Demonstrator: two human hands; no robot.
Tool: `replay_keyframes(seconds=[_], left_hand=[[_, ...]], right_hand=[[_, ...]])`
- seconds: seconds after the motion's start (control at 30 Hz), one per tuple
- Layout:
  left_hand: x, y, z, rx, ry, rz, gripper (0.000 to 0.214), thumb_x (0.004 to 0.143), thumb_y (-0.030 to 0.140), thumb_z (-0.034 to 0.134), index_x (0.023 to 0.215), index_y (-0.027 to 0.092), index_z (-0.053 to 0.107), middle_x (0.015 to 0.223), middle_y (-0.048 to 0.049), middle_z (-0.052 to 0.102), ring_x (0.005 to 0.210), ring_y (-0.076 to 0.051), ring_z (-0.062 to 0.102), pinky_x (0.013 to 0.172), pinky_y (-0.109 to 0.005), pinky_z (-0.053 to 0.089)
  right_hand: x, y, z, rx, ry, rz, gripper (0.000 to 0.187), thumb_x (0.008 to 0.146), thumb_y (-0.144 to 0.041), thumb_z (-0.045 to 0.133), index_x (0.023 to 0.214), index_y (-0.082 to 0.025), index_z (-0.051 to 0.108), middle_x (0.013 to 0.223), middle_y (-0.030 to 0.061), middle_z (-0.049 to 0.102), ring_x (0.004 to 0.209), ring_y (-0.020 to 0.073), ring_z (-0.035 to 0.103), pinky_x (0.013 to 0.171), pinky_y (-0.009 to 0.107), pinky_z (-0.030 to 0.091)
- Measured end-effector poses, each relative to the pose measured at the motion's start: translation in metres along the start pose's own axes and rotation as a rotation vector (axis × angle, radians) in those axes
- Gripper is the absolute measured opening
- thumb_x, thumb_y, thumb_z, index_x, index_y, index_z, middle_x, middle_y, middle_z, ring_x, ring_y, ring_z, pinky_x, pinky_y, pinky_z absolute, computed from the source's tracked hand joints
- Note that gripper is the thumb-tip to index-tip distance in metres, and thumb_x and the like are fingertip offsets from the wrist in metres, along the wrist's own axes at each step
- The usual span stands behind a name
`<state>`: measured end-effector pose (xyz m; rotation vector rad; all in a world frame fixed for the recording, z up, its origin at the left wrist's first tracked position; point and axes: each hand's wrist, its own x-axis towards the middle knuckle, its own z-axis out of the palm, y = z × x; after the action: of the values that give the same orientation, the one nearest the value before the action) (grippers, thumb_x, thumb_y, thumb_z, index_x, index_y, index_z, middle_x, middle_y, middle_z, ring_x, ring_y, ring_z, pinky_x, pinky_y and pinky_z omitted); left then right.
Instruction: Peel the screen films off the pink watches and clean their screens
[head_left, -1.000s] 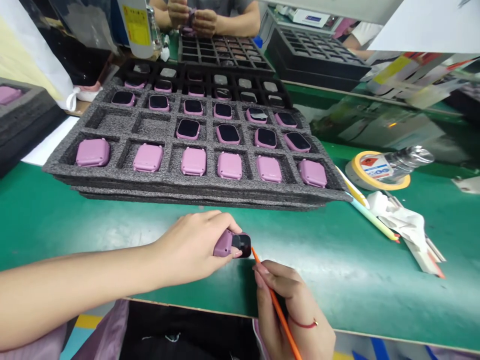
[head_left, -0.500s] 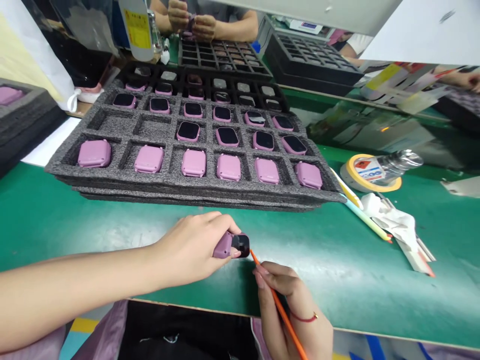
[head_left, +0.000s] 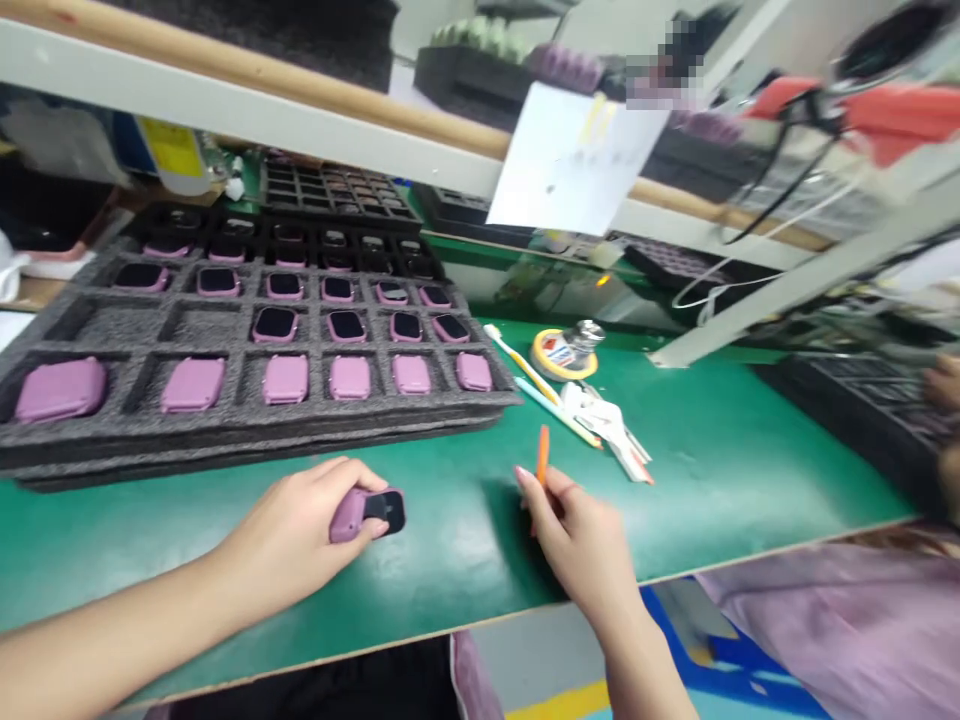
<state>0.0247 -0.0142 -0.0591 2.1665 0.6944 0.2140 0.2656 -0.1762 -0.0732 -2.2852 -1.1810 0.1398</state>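
Watch case (head_left: 346, 518) and black screen (head_left: 394, 510), held snug in left hand (head_left: 289, 525). Pinches orange stick (head_left: 543, 452) in right hand (head_left: 590, 545). Looks part done, with screen outside case.

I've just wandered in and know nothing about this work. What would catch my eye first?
Probably the grey foam tray at the left of the green bench, its nearest row filled with purple watch cases. In front of it, the left hand grips a purple watch with a dark face. Farther right, the right hand holds a bright orange stick, clear of the watch.
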Motion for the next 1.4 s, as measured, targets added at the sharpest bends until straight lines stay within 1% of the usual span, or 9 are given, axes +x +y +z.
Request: replay_keyframes(seconds=[0.1, 0.23, 0.33, 0.43, 0.7, 0.9, 1.0, 1.2, 1.4], left_hand=[[0.002, -0.003, 0.0, 0.014, -0.012, -0.01, 0.019, 0.09, 0.043, 0.058, 0.105, 0.032, 0.062, 0.112, 0.003, 0.071, 0.102, -0.022, 0.067, 0.088, -0.035, 0.051], [0.003, -0.009, 0.001, 0.056, -0.013, -0.015, 0.022, 0.091, 0.049, 0.057, 0.108, 0.035, 0.062, 0.114, 0.0047, 0.071, 0.105, -0.022, 0.068, 0.09, -0.034, 0.052], [0.003, -0.015, 0.003, 0.08, -0.004, -0.01, 0.027, 0.091, 0.053, 0.055, 0.111, 0.036, 0.062, 0.117, 0.0038, 0.071, 0.106, -0.023, 0.068, 0.09, -0.035, 0.052], [0.004, -0.019, 0.005, 0.076, 0.003, 0.005, 0.031, 0.091, 0.057, 0.054, 0.112, 0.035, 0.062, 0.118, 0.003, 0.071, 0.106, -0.024, 0.069, 0.091, -0.035, 0.053], [0.003, -0.023, 0.007, 0.058, 0.025, 0.02, 0.032, 0.09, 0.058, 0.055, 0.111, 0.035, 0.062, 0.118, 0.0031, 0.072, 0.107, -0.024, 0.068, 0.092, -0.034, 0.053], [0.002, -0.011, 0.003, 0.041, 0.012, 0.0, 0.024, 0.09, 0.049, 0.055, 0.107, 0.035, 0.063, 0.116, 0.004, 0.072, 0.104, -0.023, 0.069, 0.089, -0.033, 0.053], [0.002, -0.008, 0.002, 0.032, 0.008, -0.006, 0.021, 0.089, 0.045, 0.056, 0.105, 0.035, 0.064, 0.114, 0.0045, 0.072, 0.104, -0.022, 0.069, 0.087, -0.031, 0.053], [0.003, -0.011, 0.0, 0.025, -0.005, 0.007, 0.021, 0.088, 0.042, 0.058, 0.107, 0.035, 0.065, 0.114, 0.0031, 0.071, 0.104, -0.022, 0.068, 0.088, -0.03, 0.052], [0.004, -0.008, -0.003, -0.005, 0.011, 0.035, 0.019, 0.086, 0.036, 0.061, 0.103, 0.03, 0.068, 0.108, 0.0002, 0.071, 0.1, -0.021, 0.068, 0.086, -0.03, 0.052]], right_hand=[[0.035, 0.02, -0.013, -0.126, 0.03, 0.039, 0.044, 0.094, -0.06, 0.044, 0.074, -0.023, 0.059, 0.049, 0.0, 0.059, 0.048, 0.0202, 0.059, 0.051, 0.029, 0.04], [0.074, 0.046, -0.05, -0.282, 0.108, 0.195, 0.03, 0.096, -0.036, 0.043, 0.094, -0.02, 0.069, 0.081, 0.0084, 0.076, 0.069, 0.023, 0.07, 0.066, 0.031, 0.046], [0.087, 0.069, -0.085, -0.437, 0.102, 0.347, 0.023, 0.091, -0.028, 0.053, 0.082, -0.018, 0.072, 0.081, 0.0128, 0.075, 0.075, 0.027, 0.07, 0.064, 0.032, 0.044], [0.091, 0.087, -0.104, -0.53, -0.021, 0.453, 0.013, 0.082, -0.021, 0.067, 0.069, -0.019, 0.071, 0.07, 0.0074, 0.071, 0.069, 0.0233, 0.067, 0.06, 0.031, 0.043], [0.101, 0.108, -0.088, -0.56, -0.173, 0.449, 0.02, 0.095, -0.035, 0.065, 0.092, -0.016, 0.067, 0.09, 0.002, 0.069, 0.08, 0.015, 0.066, 0.074, 0.032, 0.056], [0.115, 0.1, -0.115, -0.42, 0.089, 0.34, 0.024, 0.085, -0.024, 0.073, 0.065, -0.016, 0.062, 0.071, 0.0059, 0.068, 0.079, 0.0221, 0.068, 0.077, 0.038, 0.054], [0.133, 0.089, -0.122, -0.195, 0.237, 0.253, 0.022, 0.089, -0.029, 0.065, 0.07, -0.018, 0.065, 0.064, 0.0079, 0.069, 0.077, 0.0263, 0.073, 0.078, 0.039, 0.056], [0.178, 0.07, -0.086, 0.286, 0.296, 0.159, 0.027, 0.102, -0.036, 0.054, 0.104, -0.013, 0.067, 0.092, 0.0059, 0.075, 0.076, 0.0158, 0.074, 0.073, 0.033, 0.061], [0.196, 0.055, -0.078, 0.431, 0.285, 0.177, 0.02, 0.098, -0.031, 0.062, 0.09, -0.013, 0.066, 0.081, 0.0021, 0.07, 0.066, 0.0129, 0.068, 0.069, 0.031, 0.06]])
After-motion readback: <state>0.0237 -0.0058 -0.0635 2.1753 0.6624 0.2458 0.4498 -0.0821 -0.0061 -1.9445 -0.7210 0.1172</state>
